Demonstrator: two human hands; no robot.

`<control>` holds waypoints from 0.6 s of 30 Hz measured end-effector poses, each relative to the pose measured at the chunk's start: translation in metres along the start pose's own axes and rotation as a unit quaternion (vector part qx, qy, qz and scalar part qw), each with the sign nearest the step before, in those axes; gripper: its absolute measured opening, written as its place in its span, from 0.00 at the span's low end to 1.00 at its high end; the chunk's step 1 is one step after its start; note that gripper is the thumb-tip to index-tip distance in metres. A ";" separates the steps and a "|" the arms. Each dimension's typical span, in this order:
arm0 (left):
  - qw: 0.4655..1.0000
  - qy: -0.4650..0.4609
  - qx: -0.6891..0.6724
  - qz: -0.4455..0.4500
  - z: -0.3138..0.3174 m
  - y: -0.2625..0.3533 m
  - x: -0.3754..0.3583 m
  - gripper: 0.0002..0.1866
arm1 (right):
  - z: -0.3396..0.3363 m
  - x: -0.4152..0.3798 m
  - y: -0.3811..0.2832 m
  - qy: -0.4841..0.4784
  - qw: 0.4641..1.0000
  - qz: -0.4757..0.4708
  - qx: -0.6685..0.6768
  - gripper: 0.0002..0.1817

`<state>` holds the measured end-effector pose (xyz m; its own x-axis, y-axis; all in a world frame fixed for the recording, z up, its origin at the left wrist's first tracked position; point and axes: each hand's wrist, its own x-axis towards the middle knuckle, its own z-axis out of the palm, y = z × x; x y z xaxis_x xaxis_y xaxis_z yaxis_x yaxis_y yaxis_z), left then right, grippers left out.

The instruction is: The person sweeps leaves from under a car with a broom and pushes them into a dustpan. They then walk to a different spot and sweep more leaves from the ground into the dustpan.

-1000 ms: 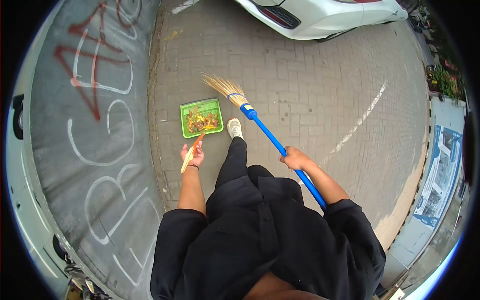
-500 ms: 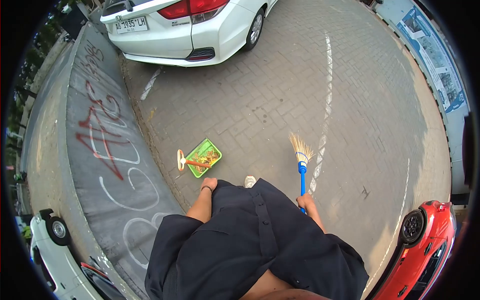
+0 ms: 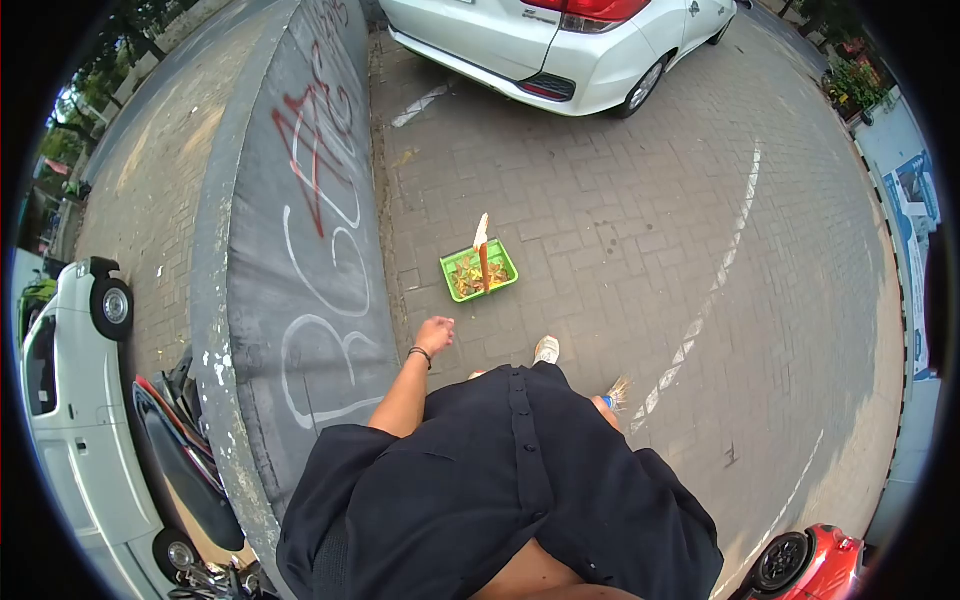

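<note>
Ahead of me on the paving stands a green dustpan (image 3: pixel 509 262) with an upright orange handle, holding yellow and brown leaves. My left hand (image 3: pixel 435 336), wearing a dark wristband, hangs just short of the dustpan; it is empty, its fingers loosely curled and apart. At the right edge of my dark shirt, a small part of my right hand (image 3: pixel 604 411) shows beside the blue collar of a broom (image 3: pixel 620 391) with straw bristles. The broom's handle and most of that hand's fingers are hidden.
A low grey wall (image 3: pixel 300 250) with graffiti runs along my left. A white car (image 3: pixel 500 45) stands ahead, a red car (image 3: pixel 815 565) at lower right. Beyond the wall are a white vehicle (image 3: pixel 95 440) and a motorcycle (image 3: pixel 185 450). My shoe (image 3: pixel 546 349) is on the paving.
My view has turned and come nearer the wall. My left hand has moved from my shirt's edge forward toward the dustpan. The broom has swung back, its head now beside my body.
</note>
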<state>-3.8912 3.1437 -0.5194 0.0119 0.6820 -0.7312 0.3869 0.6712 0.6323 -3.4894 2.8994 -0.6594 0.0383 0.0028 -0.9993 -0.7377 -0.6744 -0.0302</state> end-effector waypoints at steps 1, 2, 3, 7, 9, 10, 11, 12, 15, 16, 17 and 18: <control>0.986 0.115 -0.028 0.119 -0.028 -0.025 0.016 0.16 | 0.029 -0.032 -0.009 -0.005 0.999 0.019 -0.031 0.09; 0.947 0.256 0.095 0.168 -0.063 -0.008 -0.001 0.15 | 0.048 -0.054 -0.012 -0.002 0.999 0.030 -0.042 0.08; 0.903 0.352 0.108 0.221 -0.091 0.046 -0.057 0.15 | 0.060 -0.069 -0.013 0.007 0.999 0.035 -0.032 0.08; 0.678 0.581 0.066 0.446 -0.223 0.161 -0.145 0.11 | 0.111 -0.117 -0.009 0.097 0.992 0.028 0.076 0.07; 0.618 0.643 0.051 0.449 -0.283 0.200 -0.181 0.11 | 0.144 -0.144 -0.010 0.158 0.977 0.004 0.145 0.07; 0.619 0.671 0.045 0.405 -0.307 0.215 -0.195 0.12 | 0.159 -0.148 -0.014 0.162 0.973 -0.013 0.163 0.08; 0.638 0.680 0.099 0.346 -0.337 0.220 -0.196 0.17 | 0.174 -0.145 -0.021 0.149 0.973 -0.029 0.176 0.08; 0.654 0.683 0.154 0.288 -0.367 0.217 -0.191 0.21 | 0.181 -0.133 -0.034 0.092 0.980 -0.041 0.174 0.07; 0.643 0.676 0.326 0.152 -0.418 0.192 -0.160 0.31 | 0.195 -0.099 -0.055 -0.068 0.985 -0.071 0.141 0.05; 0.676 0.631 0.363 0.110 -0.429 0.178 -0.146 0.36 | 0.198 -0.099 -0.051 -0.111 0.984 -0.084 0.108 0.05; 0.680 0.619 0.379 0.103 -0.432 0.166 -0.132 0.35 | 0.204 -0.133 -0.042 -0.142 0.983 -0.106 0.038 0.06; 0.684 0.607 0.394 0.097 -0.432 0.154 -0.122 0.35 | 0.212 -0.163 -0.037 -0.172 0.976 -0.129 -0.033 0.06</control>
<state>-4.2316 3.2894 -0.2222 -0.4555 0.7955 0.3996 0.8685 0.4957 0.0033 -3.6112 3.0798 -0.5001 -0.0207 0.4185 -0.9080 -0.6883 -0.6647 -0.2907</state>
